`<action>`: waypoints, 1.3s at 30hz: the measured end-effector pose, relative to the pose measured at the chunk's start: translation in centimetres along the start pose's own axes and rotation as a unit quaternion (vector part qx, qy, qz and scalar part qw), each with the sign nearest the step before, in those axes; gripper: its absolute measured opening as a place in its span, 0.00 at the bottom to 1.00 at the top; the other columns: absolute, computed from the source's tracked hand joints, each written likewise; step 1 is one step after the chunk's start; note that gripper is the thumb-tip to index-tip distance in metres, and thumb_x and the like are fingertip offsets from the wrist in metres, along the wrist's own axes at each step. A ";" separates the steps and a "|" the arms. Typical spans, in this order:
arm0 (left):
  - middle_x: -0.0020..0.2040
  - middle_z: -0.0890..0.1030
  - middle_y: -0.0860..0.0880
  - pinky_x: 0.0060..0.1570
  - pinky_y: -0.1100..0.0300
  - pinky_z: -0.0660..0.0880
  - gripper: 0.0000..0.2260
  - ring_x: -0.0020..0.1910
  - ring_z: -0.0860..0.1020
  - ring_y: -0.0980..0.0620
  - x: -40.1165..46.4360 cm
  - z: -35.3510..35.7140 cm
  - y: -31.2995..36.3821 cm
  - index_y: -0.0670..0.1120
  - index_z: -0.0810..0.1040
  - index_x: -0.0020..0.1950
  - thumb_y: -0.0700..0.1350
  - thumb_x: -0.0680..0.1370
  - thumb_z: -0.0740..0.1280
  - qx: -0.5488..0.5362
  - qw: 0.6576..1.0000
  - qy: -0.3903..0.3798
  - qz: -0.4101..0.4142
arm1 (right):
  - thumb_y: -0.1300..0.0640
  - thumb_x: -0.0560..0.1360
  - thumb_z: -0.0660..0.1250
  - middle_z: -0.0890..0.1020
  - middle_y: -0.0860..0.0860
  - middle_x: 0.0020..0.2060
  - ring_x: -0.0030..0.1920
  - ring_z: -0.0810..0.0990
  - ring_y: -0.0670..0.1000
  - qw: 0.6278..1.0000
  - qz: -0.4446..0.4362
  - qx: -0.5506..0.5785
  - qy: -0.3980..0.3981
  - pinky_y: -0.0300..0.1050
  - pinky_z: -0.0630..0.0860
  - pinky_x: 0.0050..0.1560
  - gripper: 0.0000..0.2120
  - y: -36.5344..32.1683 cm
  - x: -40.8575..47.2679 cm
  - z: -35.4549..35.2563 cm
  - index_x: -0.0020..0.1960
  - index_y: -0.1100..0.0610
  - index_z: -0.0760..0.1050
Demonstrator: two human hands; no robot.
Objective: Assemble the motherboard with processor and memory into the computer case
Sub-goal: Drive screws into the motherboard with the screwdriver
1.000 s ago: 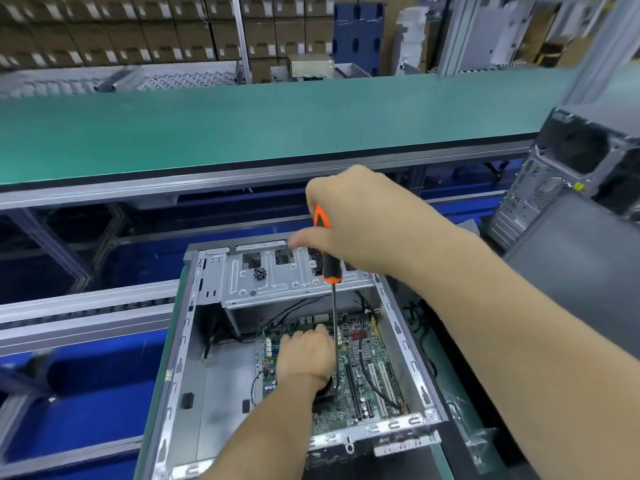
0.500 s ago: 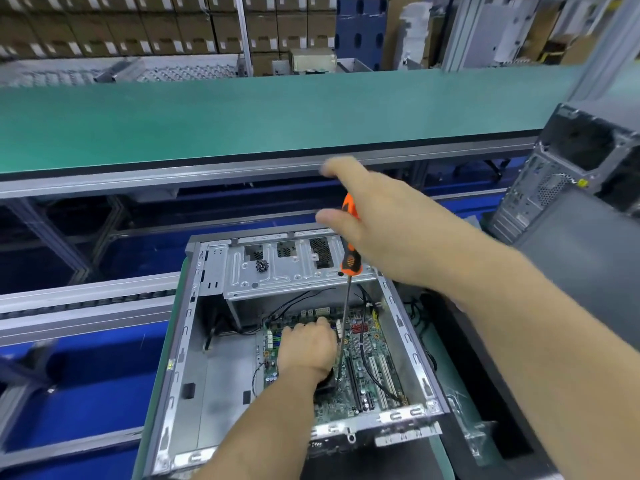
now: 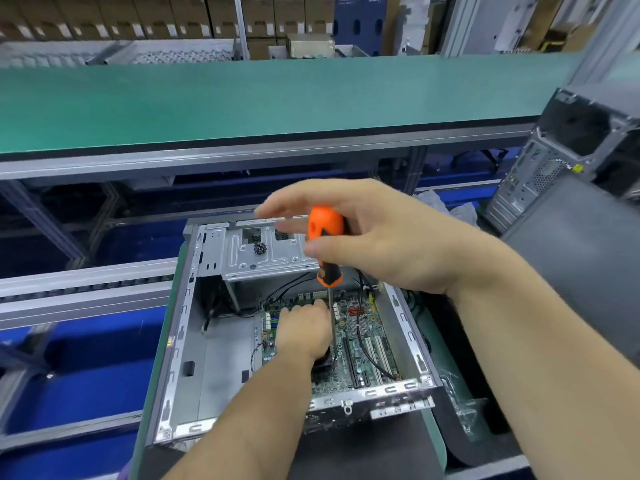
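An open grey computer case (image 3: 180,341) lies on its side in front of me. A green motherboard (image 3: 360,355) sits inside it, with black cables running across. My right hand (image 3: 377,237) holds an orange and black screwdriver (image 3: 325,244) upright above the case, thumb and fingers round the handle. The thin shaft reaches down to the board beside my left hand. My left hand (image 3: 304,327) rests on the motherboard with curled fingers near the shaft, covering the dark cooler; I cannot see whether it holds anything.
A silver drive bracket (image 3: 263,258) with a small pile of black screws (image 3: 259,248) spans the far end of the case. Another grey case (image 3: 568,161) stands at the right. A green conveyor belt (image 3: 242,102) runs behind. Clear plastic bags (image 3: 460,407) lie right of the case.
My right hand turned on the screwdriver handle: its fingers have spread out and the orange top now shows. The shaft stays at about the same spot. My left hand has barely moved.
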State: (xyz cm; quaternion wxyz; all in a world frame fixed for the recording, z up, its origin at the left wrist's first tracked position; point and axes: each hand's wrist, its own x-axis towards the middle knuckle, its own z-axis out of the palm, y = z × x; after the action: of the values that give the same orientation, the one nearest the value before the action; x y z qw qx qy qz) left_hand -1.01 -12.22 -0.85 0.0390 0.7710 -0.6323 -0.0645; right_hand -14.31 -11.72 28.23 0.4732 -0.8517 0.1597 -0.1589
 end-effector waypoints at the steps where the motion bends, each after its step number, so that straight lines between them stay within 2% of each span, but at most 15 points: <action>1: 0.42 0.81 0.46 0.53 0.47 0.71 0.08 0.41 0.77 0.42 0.0 -0.1 0.1 0.47 0.70 0.48 0.45 0.80 0.52 -0.003 1.000 -0.006 -0.005 | 0.62 0.77 0.68 0.84 0.47 0.56 0.54 0.83 0.43 0.998 0.006 -0.010 0.069 0.39 0.79 0.59 0.13 0.6 -0.1 0.0 0.60 0.51 0.80; 2: 0.42 0.81 0.46 0.55 0.46 0.70 0.09 0.41 0.76 0.42 -0.1 -0.2 0.1 0.47 0.69 0.49 0.45 0.80 0.51 -0.005 1.000 -0.012 -0.009 | 0.59 0.77 0.71 0.85 0.48 0.49 0.49 0.85 0.46 0.979 0.020 -0.079 0.186 0.39 0.79 0.56 0.08 1.4 0.1 0.1 0.55 0.52 0.81; 3: 0.41 0.81 0.46 0.57 0.45 0.70 0.09 0.42 0.77 0.42 -0.1 -0.2 0.1 0.46 0.70 0.50 0.43 0.79 0.51 -0.002 1.000 -0.019 -0.013 | 0.55 0.77 0.72 0.84 0.49 0.41 0.43 0.83 0.50 0.929 0.047 -0.182 0.318 0.40 0.77 0.52 0.03 2.3 0.4 0.2 0.49 0.54 0.81; 4: 0.41 0.81 0.46 0.59 0.43 0.69 0.10 0.42 0.77 0.42 -0.1 -0.2 0.2 0.44 0.71 0.52 0.41 0.79 0.51 -0.002 0.999 -0.027 -0.016 | 0.52 0.78 0.71 0.81 0.50 0.35 0.37 0.80 0.53 0.855 0.076 -0.285 0.425 0.42 0.74 0.47 0.08 3.1 0.5 0.4 0.46 0.57 0.79; 5: 0.40 0.80 0.47 0.60 0.42 0.68 0.11 0.43 0.77 0.42 -0.1 -0.2 0.3 0.43 0.71 0.56 0.40 0.78 0.51 -0.002 0.999 -0.033 -0.018 | 0.50 0.79 0.70 0.79 0.52 0.32 0.34 0.75 0.56 0.799 0.086 -0.345 0.486 0.48 0.72 0.43 0.12 3.9 0.4 0.6 0.44 0.59 0.77; 6: 0.41 0.80 0.47 0.62 0.42 0.67 0.13 0.45 0.77 0.42 -0.1 -0.4 0.3 0.43 0.71 0.60 0.40 0.80 0.51 -0.002 0.999 -0.035 -0.019 | 0.49 0.79 0.69 0.77 0.53 0.30 0.32 0.73 0.58 0.780 0.072 -0.356 0.510 0.50 0.71 0.39 0.14 4.2 0.5 0.8 0.44 0.61 0.76; 9: 0.46 0.82 0.45 0.64 0.42 0.63 0.18 0.51 0.78 0.41 0.0 -1.0 0.0 0.43 0.68 0.66 0.50 0.85 0.46 -0.016 0.997 -0.068 -0.019 | 0.46 0.81 0.66 0.75 0.50 0.32 0.33 0.73 0.56 0.803 0.028 -0.321 0.501 0.49 0.69 0.35 0.15 4.9 0.0 0.5 0.49 0.58 0.74; 12: 0.56 0.80 0.44 0.64 0.42 0.62 0.23 0.61 0.74 0.41 0.2 -1.8 -0.3 0.46 0.72 0.63 0.59 0.84 0.45 -0.073 0.990 -0.117 -0.029 | 0.46 0.79 0.64 0.76 0.44 0.37 0.35 0.75 0.45 0.871 0.014 -0.216 0.442 0.42 0.71 0.37 0.09 4.8 -0.2 0.6 0.57 0.45 0.69; 15: 0.67 0.75 0.44 0.66 0.42 0.63 0.25 0.69 0.69 0.41 -0.4 -3.1 -1.2 0.48 0.72 0.68 0.63 0.82 0.52 -0.110 0.984 -0.135 -0.031 | 0.57 0.74 0.63 0.79 0.45 0.44 0.35 0.78 0.53 0.930 -0.008 -0.071 0.359 0.56 0.80 0.40 0.23 4.5 -0.4 1.1 0.60 0.33 0.64; 17: 0.76 0.67 0.45 0.71 0.42 0.62 0.30 0.75 0.62 0.41 -1.3 -4.0 -2.3 0.48 0.63 0.77 0.64 0.80 0.58 -0.080 0.983 -0.168 0.002 | 0.59 0.74 0.64 0.80 0.43 0.47 0.40 0.81 0.57 0.941 -0.033 -0.051 0.333 0.60 0.81 0.43 0.29 4.4 -0.4 1.6 0.62 0.28 0.62; 19: 0.79 0.61 0.44 0.73 0.44 0.61 0.37 0.77 0.59 0.41 -2.6 -4.8 -3.2 0.47 0.57 0.80 0.65 0.78 0.62 -0.101 0.976 -0.195 0.011 | 0.57 0.77 0.66 0.81 0.45 0.47 0.43 0.83 0.55 0.943 -0.037 -0.021 0.329 0.56 0.81 0.46 0.27 5.0 -0.5 2.1 0.63 0.28 0.62; 22: 0.72 0.69 0.43 0.68 0.48 0.68 0.36 0.71 0.67 0.42 -4.9 -5.2 -3.6 0.46 0.65 0.74 0.63 0.73 0.69 -0.082 0.980 -0.180 0.032 | 0.57 0.80 0.67 0.83 0.49 0.44 0.42 0.85 0.48 0.947 0.024 -0.009 0.320 0.51 0.79 0.46 0.11 6.7 -0.2 3.1 0.56 0.44 0.69; 25: 0.75 0.65 0.46 0.71 0.47 0.66 0.36 0.74 0.63 0.44 -6.5 -4.4 -3.7 0.46 0.62 0.76 0.58 0.74 0.72 -0.097 0.984 -0.146 0.023 | 0.53 0.80 0.67 0.85 0.49 0.42 0.40 0.85 0.46 0.944 0.086 -0.006 0.317 0.48 0.78 0.43 0.02 7.9 -0.3 4.1 0.49 0.49 0.75; 31: 0.77 0.63 0.48 0.72 0.47 0.65 0.39 0.75 0.61 0.46 -6.7 -4.6 -4.0 0.48 0.57 0.80 0.56 0.75 0.72 -0.139 0.984 -0.114 -0.001 | 0.38 0.72 0.66 0.85 0.53 0.39 0.43 0.83 0.59 0.920 0.116 -0.027 0.374 0.61 0.79 0.47 0.17 7.6 -1.0 4.0 0.44 0.52 0.79; 39: 0.70 0.70 0.48 0.64 0.46 0.72 0.32 0.69 0.66 0.46 -6.5 -4.6 -3.5 0.49 0.65 0.72 0.59 0.73 0.71 -0.106 0.988 -0.113 0.002 | 0.42 0.77 0.68 0.67 0.42 0.25 0.28 0.64 0.43 0.898 0.129 -0.086 0.412 0.44 0.63 0.34 0.18 8.4 -2.5 4.5 0.39 0.55 0.73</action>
State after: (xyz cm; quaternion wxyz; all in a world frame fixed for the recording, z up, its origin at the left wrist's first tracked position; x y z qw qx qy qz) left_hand 1.85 -5.23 3.53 0.0495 0.7489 -0.6239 -0.2178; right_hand -15.68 -11.46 18.46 0.3059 -0.7194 0.4621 -0.4188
